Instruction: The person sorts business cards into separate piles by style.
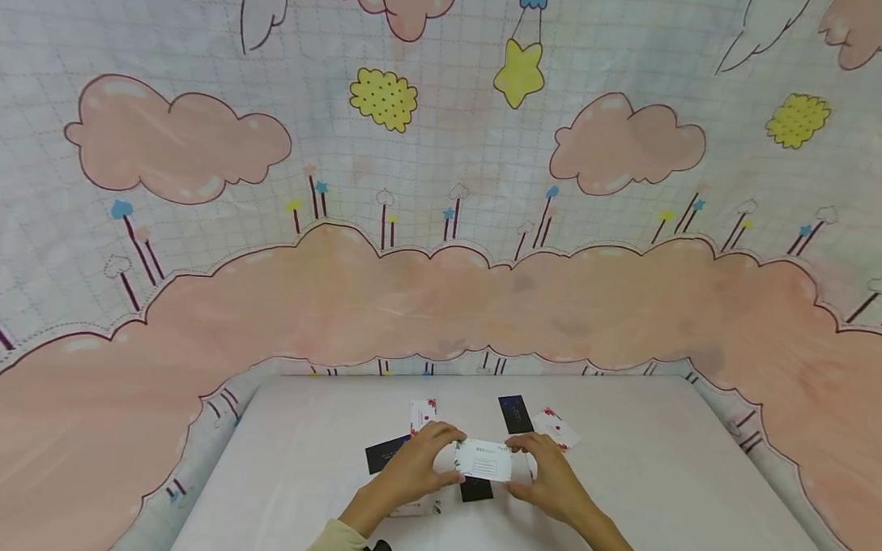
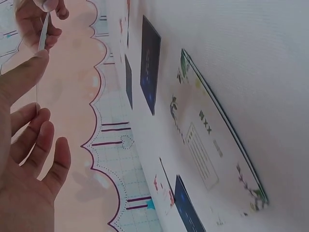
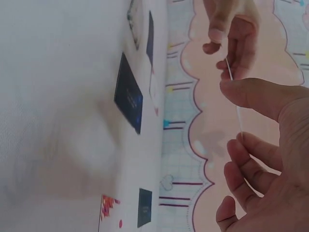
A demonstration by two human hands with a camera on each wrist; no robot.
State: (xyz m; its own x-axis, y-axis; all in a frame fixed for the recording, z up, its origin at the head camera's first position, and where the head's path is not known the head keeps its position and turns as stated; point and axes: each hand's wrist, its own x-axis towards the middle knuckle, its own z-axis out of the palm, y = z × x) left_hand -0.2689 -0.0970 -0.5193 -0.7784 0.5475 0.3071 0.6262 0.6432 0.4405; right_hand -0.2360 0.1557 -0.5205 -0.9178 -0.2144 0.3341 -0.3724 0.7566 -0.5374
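White printed paper card (image 1: 484, 460): pinched at left edge by left hand (image 1: 414, 467), right edge by right hand (image 1: 551, 476), above white surface (image 1: 667, 494). Risk: thin edge grip slipping, card dropping onto dark cards (image 1: 515, 413) below.

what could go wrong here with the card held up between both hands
1. The white card is pinched only at its short edges by the left hand and right hand, so squeezing inward could bend or crease it.
2. If either pinch slips, it may drop onto the dark cards spread on the white table and knock them out of place.
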